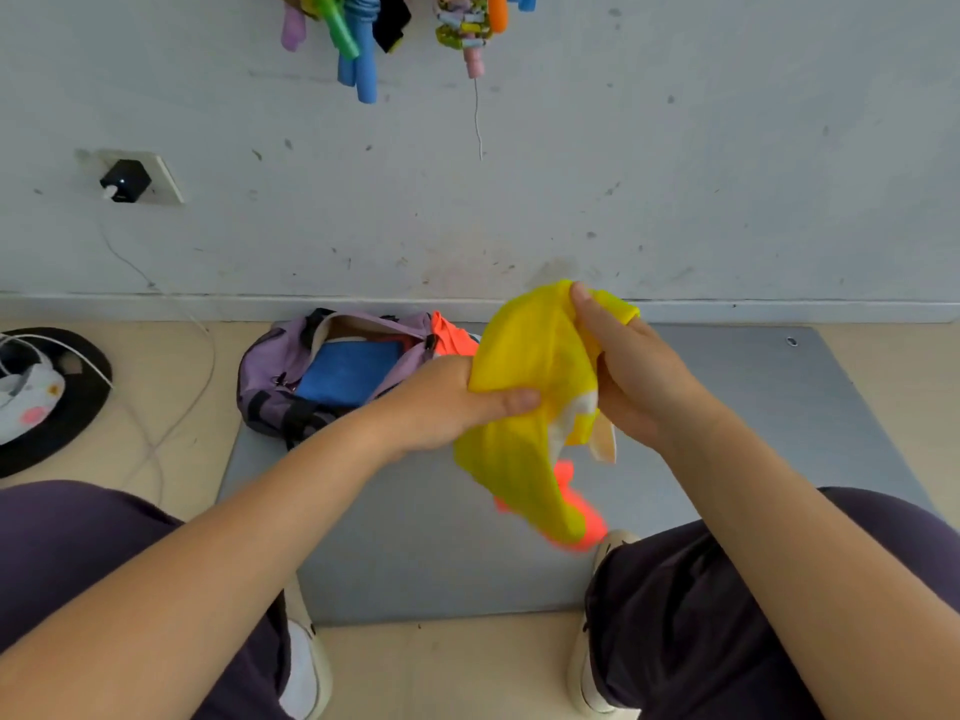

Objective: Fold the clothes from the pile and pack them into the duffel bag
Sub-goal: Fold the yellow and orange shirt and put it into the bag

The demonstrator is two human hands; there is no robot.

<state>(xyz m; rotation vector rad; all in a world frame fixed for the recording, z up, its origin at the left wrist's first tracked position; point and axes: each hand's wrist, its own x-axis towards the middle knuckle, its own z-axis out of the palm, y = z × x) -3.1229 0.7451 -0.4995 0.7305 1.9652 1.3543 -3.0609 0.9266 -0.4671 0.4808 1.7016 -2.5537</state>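
While both hands hold it up at frame centre, the yellow garment (524, 387) hangs crumpled above the grey mat (753, 407). The left hand (447, 402) grips its left side; the right hand (628, 371) pinches its top edge. Left of centre, the purple bag (270, 376) lies open with a blue fold (348, 376) inside, an orange garment (452, 340) just beside it.

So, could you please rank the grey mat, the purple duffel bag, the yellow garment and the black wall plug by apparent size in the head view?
1. grey mat
2. purple duffel bag and yellow garment: similar; garment is nearer the camera, so unranked
3. black wall plug
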